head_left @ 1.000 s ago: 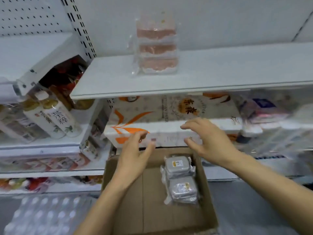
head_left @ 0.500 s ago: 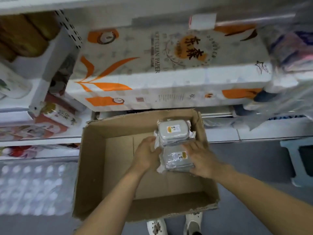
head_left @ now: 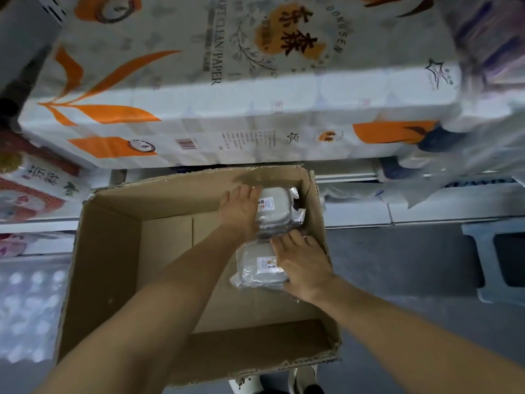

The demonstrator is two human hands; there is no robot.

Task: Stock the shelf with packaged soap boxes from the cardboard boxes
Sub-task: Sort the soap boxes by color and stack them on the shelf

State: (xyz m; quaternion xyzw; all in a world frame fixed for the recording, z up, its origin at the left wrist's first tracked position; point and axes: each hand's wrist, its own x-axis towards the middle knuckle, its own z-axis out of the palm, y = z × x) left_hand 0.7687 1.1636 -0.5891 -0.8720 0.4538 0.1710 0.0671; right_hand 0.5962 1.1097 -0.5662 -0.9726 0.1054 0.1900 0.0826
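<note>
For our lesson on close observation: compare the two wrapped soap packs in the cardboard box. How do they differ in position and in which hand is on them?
The far soap pack lies against the back wall of the cardboard box; the near soap pack lies closer to the person. The left hand rests on the far pack's left side; the right hand covers the near pack's right side. Both are grey, plastic-wrapped, with a small label on top.

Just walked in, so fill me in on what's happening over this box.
A person is bent over an open cardboard box on the floor in front of stocked shelves. The left hand rests on the farther wrapped soap pack, and the right hand lies on the nearer soap pack. Both packs are still inside the box, at its right side; neither looks lifted yet.
</note>
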